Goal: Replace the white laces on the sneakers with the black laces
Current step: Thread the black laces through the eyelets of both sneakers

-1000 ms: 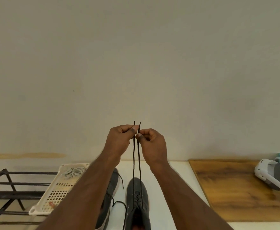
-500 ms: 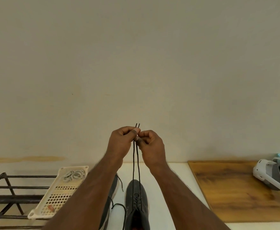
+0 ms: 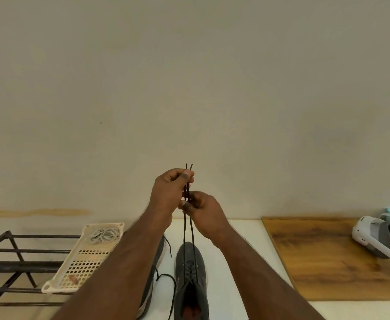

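A grey sneaker [image 3: 191, 273] stands on the white table, toe away from me, threaded with a black lace [image 3: 184, 229]. Both lace ends rise taut from its eyelets. My left hand [image 3: 169, 192] pinches the two ends together near their tips, which stick out above my thumb. Just below it, my right hand [image 3: 202, 209] pinches the same two strands. A second grey sneaker [image 3: 157, 257] lies to the left, mostly hidden under my left forearm, with a black lace trailing loose. The white laces [image 3: 104, 235] lie bundled in a cream tray.
The cream perforated tray [image 3: 83, 266] sits left of the sneakers, with a black metal rack [image 3: 11, 266] further left. A wooden board [image 3: 323, 257] lies to the right, bearing a white headset [image 3: 374, 239]. A plain wall rises behind.
My left hand has taken both lace ends into one pinch. My right hand has slid down the strands below it. Both hands sat side by side at the tips before.
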